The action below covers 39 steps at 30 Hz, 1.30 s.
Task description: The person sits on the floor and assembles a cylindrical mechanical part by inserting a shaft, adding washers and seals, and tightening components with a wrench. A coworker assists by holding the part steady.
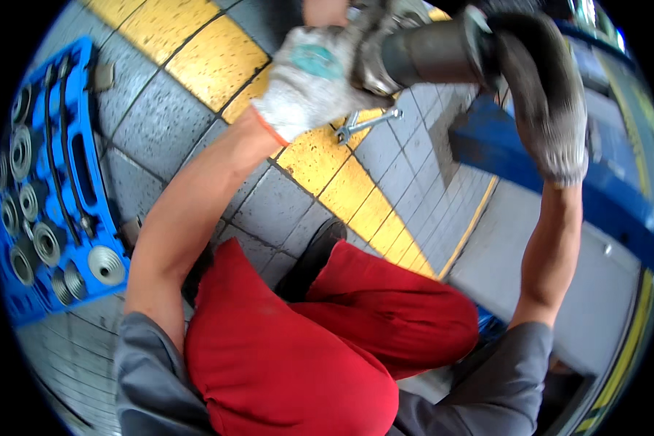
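Bare arms stretched forward, a worker in red trousers sets two gloved hands at opposite ends of a dark grey metal cylinder (432, 54) near the top of the view.

The left hand (314, 76), in a whitish knit glove with a teal patch and orange cuff, reaches up and inward, wrapped against the cylinder's collared end, its fingertips hidden. The right hand (556, 102), in a grey, darkly soiled glove, rises from a nearly upright forearm and bends over the other end; whether it grips cannot be told. Beneath lie silver metal wrenches (368, 126) on yellow and grey floor tiles (269, 203); an open blue plastic case (107, 225) of round metal pieces (49, 243) sits left.
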Motion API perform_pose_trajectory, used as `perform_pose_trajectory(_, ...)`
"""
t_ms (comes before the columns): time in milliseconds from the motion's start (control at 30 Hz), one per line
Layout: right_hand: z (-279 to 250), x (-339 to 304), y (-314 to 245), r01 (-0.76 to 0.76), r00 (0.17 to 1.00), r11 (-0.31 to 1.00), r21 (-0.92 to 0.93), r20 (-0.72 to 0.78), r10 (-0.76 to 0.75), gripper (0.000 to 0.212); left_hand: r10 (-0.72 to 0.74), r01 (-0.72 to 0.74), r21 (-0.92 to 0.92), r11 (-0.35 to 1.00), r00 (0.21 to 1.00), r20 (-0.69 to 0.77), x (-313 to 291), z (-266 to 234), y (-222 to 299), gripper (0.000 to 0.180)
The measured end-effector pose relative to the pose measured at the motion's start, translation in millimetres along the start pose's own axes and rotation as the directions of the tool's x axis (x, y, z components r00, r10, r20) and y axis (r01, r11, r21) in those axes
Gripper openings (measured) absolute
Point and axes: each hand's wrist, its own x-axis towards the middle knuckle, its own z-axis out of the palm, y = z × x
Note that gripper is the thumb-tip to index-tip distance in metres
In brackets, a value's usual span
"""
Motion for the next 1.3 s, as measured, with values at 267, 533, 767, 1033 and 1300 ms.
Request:
perform_pose_trajectory(267,-7.5,1.7,-24.2,-0.261,0.93,0.877,0.403,-0.138,0.34,0.031,-0.18,0.194,-0.05,0.98,0.962,0.206,27.1,-23.2,58.0,0.108)
perform_pose_trajectory(533,34.6,-56.7,-23.5,-0.264,0.776,0.787,0.557,-0.363,0.516,0.033,-0.071,0.091,-0.047,0.995,0.945,0.318,58.5,-45.4,69.3,0.043)
perform_pose_trajectory(767,117.8,-89.2,-40.1,-0.275,0.567,0.534,0.8,-0.313,0.762,0.035,-0.277,0.306,-0.193,0.933,0.947,0.163,46.8,-41.1,72.7,0.056)
perform_pose_trajectory(1033,240.6,-102.1,-116.9,-0.066,0.307,-0.194,0.979,0.205,0.929,0.051,-0.427,0.466,-0.092,0.88,0.861,0.275,49.8,-55.7,71.1,0.067)
perform_pose_trajectory(1300,260.2,-58.2,-161.7,0.087,0.509,-0.436,0.896,0.336,0.792,0.078,-0.475,0.519,-0.009,0.855,0.788,0.391,52.3,-82.3,69.3,0.075)
